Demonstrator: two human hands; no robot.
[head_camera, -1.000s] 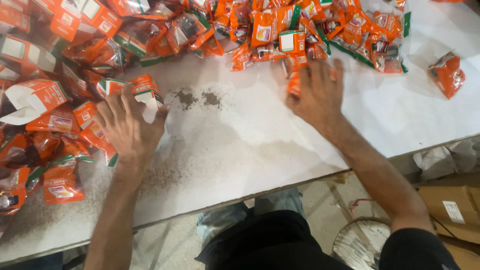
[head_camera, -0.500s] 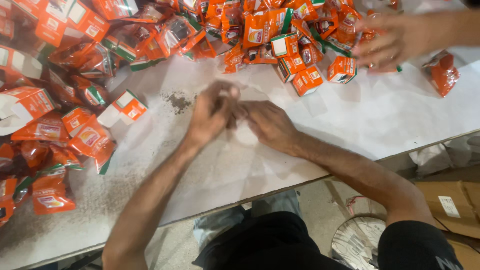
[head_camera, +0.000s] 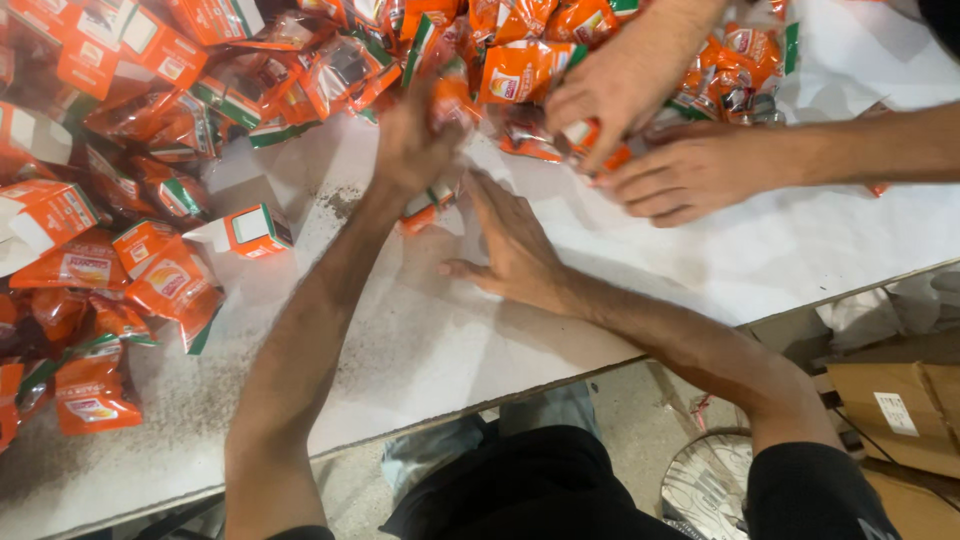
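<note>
At top centre of the frame our left hand (head_camera: 425, 140) closes on an orange packet (head_camera: 428, 205) at the pile (head_camera: 300, 60) edge, right hand (head_camera: 515, 250) spread flat on the tabletop (head_camera: 450, 340); we should lift cleanly, clear of the co-worker's hands (head_camera: 640, 120).

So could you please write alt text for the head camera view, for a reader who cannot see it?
Seen from above, a person's left hand grips an orange packet at the edge of a pile of orange packets on a white table, while the right hand rests flat beside it. Another person's two hands reach into the pile from the right.
</note>
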